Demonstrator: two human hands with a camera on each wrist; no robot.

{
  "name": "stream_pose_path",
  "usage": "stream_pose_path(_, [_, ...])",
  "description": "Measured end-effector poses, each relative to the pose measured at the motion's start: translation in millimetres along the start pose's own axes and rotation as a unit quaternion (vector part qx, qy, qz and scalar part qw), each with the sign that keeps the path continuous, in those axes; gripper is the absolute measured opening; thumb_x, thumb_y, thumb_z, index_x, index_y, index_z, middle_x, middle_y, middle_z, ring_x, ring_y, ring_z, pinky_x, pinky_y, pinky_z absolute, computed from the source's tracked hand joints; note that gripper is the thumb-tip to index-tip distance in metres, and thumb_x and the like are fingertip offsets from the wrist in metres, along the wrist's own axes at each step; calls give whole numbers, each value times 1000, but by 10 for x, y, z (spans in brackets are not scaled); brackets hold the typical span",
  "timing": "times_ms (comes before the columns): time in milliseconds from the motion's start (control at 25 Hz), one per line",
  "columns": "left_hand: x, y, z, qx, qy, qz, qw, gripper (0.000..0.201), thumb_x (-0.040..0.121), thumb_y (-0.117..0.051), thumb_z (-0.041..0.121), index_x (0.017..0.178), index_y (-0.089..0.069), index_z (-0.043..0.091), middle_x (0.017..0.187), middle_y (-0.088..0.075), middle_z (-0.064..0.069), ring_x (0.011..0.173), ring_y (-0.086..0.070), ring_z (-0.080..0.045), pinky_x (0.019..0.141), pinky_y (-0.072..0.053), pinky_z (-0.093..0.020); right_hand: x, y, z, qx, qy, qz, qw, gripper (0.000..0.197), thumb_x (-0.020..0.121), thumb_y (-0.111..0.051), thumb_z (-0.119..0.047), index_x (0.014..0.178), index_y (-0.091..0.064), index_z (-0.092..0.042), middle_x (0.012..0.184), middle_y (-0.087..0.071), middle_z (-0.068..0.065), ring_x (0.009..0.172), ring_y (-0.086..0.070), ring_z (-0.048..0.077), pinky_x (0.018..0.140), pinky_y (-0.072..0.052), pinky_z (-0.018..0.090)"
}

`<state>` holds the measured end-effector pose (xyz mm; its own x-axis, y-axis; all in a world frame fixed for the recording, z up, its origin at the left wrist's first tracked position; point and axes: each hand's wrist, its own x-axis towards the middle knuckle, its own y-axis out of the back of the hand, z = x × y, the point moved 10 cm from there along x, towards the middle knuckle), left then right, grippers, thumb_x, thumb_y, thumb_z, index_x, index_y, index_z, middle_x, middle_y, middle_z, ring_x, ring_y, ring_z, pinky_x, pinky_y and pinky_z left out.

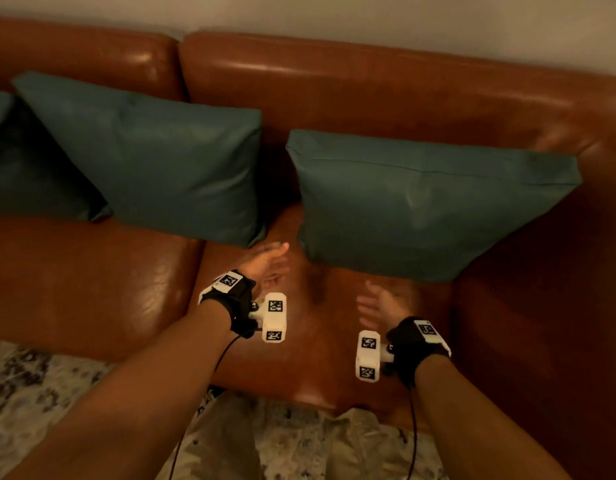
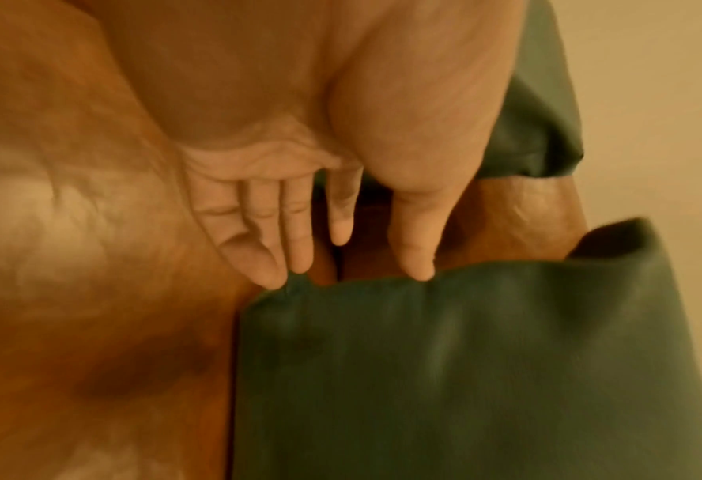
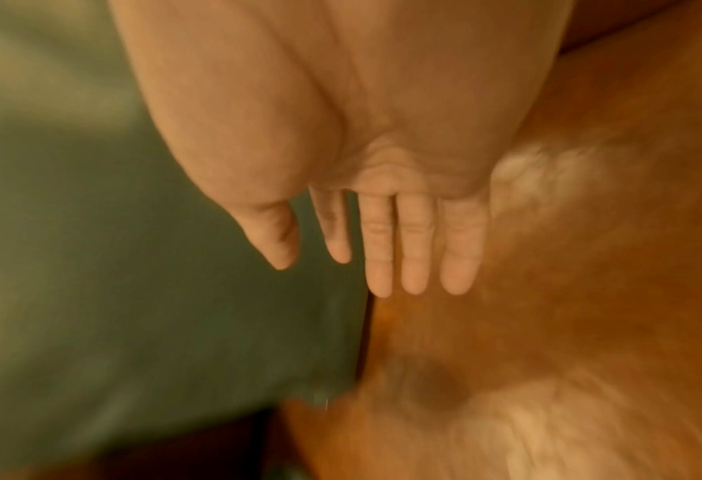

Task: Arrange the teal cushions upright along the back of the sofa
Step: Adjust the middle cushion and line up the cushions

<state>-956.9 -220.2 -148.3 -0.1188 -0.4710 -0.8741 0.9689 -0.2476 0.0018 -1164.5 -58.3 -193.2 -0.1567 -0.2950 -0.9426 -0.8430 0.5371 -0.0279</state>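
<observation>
Both hands hover over the glossy brown leather sofa [image 1: 386,84] seat, fingers straight and spread, gripping nothing: the left hand [image 1: 266,261] sits just below the gap between two cushions, the right hand [image 1: 381,303] just beneath the right-hand one. From the left wrist, the left fingertips [image 2: 300,263] lie at the edge of a cushion; contact is unclear through blur. Three teal square leather cushions lean upright against the backrest: the right cushion [image 1: 427,206], the middle cushion [image 1: 161,157], and a far-left cushion [image 1: 25,174] partly behind the middle one. A mottled pale rug [image 1: 39,386] lies in front.
</observation>
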Motion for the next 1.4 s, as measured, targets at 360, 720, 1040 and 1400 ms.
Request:
stream_pose_path(360, [-223, 2612, -53, 47, -46, 79, 995, 29, 93, -56, 32, 121, -54, 23, 112, -58, -10, 79, -57, -16, 68, -46, -29, -568, -1952, -279, -166, 155, 2, 974, 51, 84, -64, -46, 127, -54, -22, 118, -64, 8, 102, -60, 19, 84, -48, 36])
stream_pose_path(720, [-180, 4126, 464, 20, -63, 96, 993, 31, 91, -60, 31, 121, -55, 22, 118, -60, -8, 100, -61, -25, 66, -45, -29, -650, -3196, -701, -190, 198, 56, 960, 60, 77, -71, -45, 128, -53, -20, 117, -64, 7, 102, -61, 21, 79, -48, 34])
stream_pose_path(1040, [327, 4292, 1617, 74, -147, 140, 976, 63, 83, -71, 20, 140, -45, 18, 120, -62, -10, 94, -61, -19, 74, -50, -35, 78, -3107, -1476, -103, 230, 128, 959, 145, 26, -95, -48, 147, -17, -32, 147, -43, 11, 129, -48, 35, 100, -45, 57])
stream_pose_path(1400, [979, 4019, 2269, 90, -174, 95, 976, 121, 64, -85, 9, 148, -6, 46, 154, -30, 9, 135, -37, -30, 94, -41, -68, 78, -3361, -1731, -2, 269, 37, 962, 98, 61, -78, 11, 140, -30, -22, 119, -54, 3, 109, -58, 28, 78, -52, 43])
